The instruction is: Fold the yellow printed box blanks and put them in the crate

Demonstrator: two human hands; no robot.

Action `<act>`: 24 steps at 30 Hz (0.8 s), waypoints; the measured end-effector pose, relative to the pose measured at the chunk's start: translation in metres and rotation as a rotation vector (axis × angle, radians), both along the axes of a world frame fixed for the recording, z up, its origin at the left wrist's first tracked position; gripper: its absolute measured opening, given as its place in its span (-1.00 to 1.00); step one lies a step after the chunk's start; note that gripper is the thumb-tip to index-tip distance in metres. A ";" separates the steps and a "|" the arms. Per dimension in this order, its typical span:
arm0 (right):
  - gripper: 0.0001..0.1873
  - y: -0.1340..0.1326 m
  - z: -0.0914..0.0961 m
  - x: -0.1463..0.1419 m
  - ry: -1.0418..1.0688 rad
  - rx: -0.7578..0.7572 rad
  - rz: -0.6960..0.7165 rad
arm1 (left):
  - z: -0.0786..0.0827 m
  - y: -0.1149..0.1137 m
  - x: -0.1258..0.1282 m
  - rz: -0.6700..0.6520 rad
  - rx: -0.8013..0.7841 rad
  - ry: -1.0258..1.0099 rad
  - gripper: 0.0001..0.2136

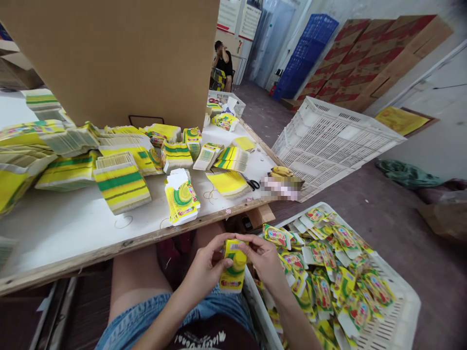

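Note:
Over my lap, both hands grip one small yellow carton with green and red print. My left hand pinches its left side, the thumb lying on the front face. The fingers of my right hand close around its top right corner. Just beyond, a loose stack of flat yellow cartons lies near the table's front edge. To my right, a white plastic crate holds many folded cartons, several with white end flaps showing.
Bundles of flat cartons cover the white table. Black scissors and rubber bands lie there. A large cardboard box stands behind. Stacked white crates rise beyond bananas. A person sits far back.

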State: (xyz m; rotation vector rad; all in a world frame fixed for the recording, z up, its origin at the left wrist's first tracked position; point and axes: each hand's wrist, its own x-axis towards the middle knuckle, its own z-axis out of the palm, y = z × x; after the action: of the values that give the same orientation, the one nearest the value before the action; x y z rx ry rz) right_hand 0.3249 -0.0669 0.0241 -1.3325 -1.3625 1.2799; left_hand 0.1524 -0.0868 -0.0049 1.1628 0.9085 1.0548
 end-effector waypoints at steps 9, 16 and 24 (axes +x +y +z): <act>-0.62 0.033 -0.027 0.102 -1.152 0.072 0.010 | -0.004 0.012 -0.012 0.120 0.085 0.130 -0.57; -0.60 0.044 -0.042 0.106 -1.195 0.056 -0.108 | 0.002 0.009 -0.031 0.276 0.180 0.292 -0.70; -0.62 0.030 -0.042 0.111 -1.129 -0.013 -0.157 | 0.004 0.039 -0.072 0.662 0.580 0.912 -0.50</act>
State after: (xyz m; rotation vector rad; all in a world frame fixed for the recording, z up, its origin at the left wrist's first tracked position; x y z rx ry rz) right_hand 0.4356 -0.0373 -0.0184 -2.2583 -1.8801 0.3511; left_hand 0.0808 -0.0478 -0.0007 1.9705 1.8648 1.3748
